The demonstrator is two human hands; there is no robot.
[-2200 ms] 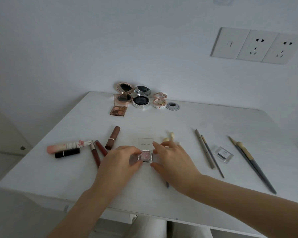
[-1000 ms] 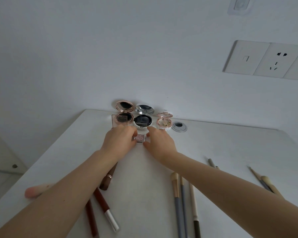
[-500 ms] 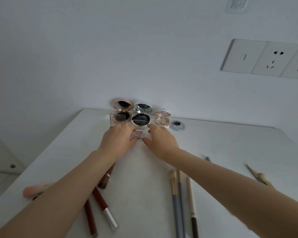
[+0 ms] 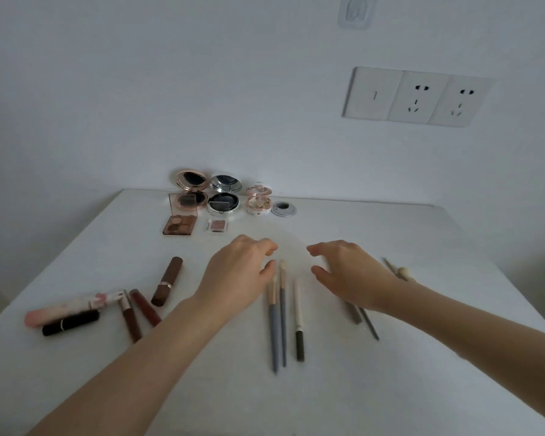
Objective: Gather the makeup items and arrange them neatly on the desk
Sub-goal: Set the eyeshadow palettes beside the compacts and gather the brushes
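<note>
Here both hands hang over the middle of the white desk point(image 4: 390, 234), each grip loose and holding nothing. The left hand point(image 4: 238, 273) has its fingers lightly curled, its thumb just beside the bristle ends of two grey-handled makeup brushes point(image 4: 275, 325) that lie side by side, pointing away from the person. The right hand point(image 4: 353, 275) is likewise slack, its fingers bent and apart from the thumb. Whether either hand touches the desk cannot be told.

Just right of the brushes lies a cream pencil with a dark cap point(image 4: 299, 319). Beyond the left hand, nearer the wall, the small square clear case of pink glitter eyeshadow point(image 4: 217, 225) sits flat, just right of a brown four-pan eyeshadow palette point(image 4: 180, 228) whose clear lid stands up.

Behind these, in a row, are an open rose-gold round compact point(image 4: 191, 190), an open silver round compact with a black inside point(image 4: 223, 201) and a small open pink ornate compact point(image 4: 258, 202). A grey round cable grommet point(image 4: 283, 209) sits beside the last.

Off to the left lie a brown lipstick tube point(image 4: 167, 281), two dark red lip gloss tubes point(image 4: 129, 319), a pale pink tube point(image 4: 73, 308) and a black lipstick point(image 4: 71, 322). Two thin grey pencils point(image 4: 368, 324) show from under the right wrist.
</note>
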